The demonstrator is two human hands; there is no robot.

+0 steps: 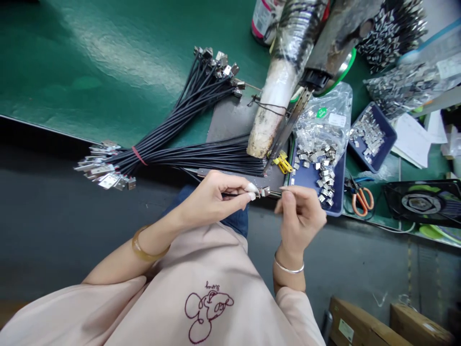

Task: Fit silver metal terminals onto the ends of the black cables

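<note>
White covers sit on the thumb and index fingertips of my left hand. That hand pinches a black cable just behind its end, and a small metal connector sticks out beyond the fingertips. My right hand hovers a short gap to the right of the connector. Its thumb and index finger are drawn together and the others curl in; whether anything lies between them I cannot make out. A row of black cables lies just above my left hand, ends under a soldering fixture.
Tied with a red band, a cable bundle lies at left. A wrapped tube and metal arm hang over the bench. At right are a blue tray of metal shells, a smaller bin, orange-handled scissors and a fan.
</note>
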